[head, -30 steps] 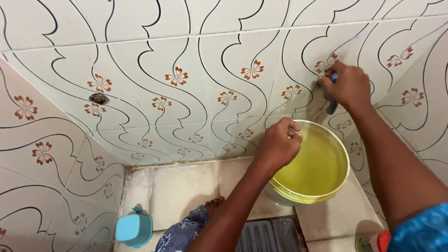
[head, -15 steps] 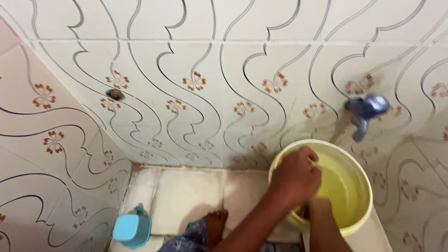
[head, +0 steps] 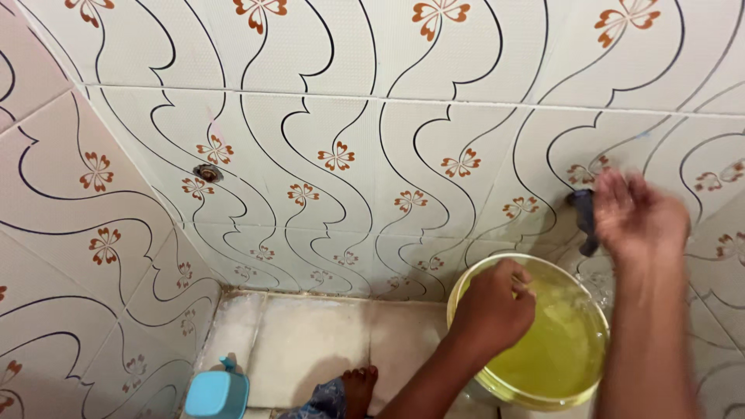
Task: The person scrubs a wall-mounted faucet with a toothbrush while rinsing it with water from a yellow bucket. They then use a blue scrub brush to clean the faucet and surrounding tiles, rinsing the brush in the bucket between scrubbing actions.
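- Since half a second ago, right hand [head: 638,213] has come up out of the yellow bucket [head: 543,388] and now sits at the blue tap [head: 583,217] on the wall; view has swung a little, so the tap stands further right and partly covered.
- Right hand is motion-blurred, fingers spread in front of the tap; cannot tell whether it grips the tap or only touches it.
- Left hand [head: 490,309] is clenched on the near-left rim of the bucket, fingers curled over the edge.
- Bucket sits on the floor against the wall, just below the tap; its inside looks yellow-green and glossy, with ripples or splashes near the right wall. Lower rim nearly cut by the frame edge.
- Only the dark spout and a bit of the tap body show beside the right hand.
- Bare foot [head: 358,386] and patterned cloth are cut off at the bottom edge.
- Light blue container [head: 217,394] stands at bottom left, half out of frame.
- Small round fitting [head: 207,173] shows on the patterned tile wall [head: 372,116], too small to make out.
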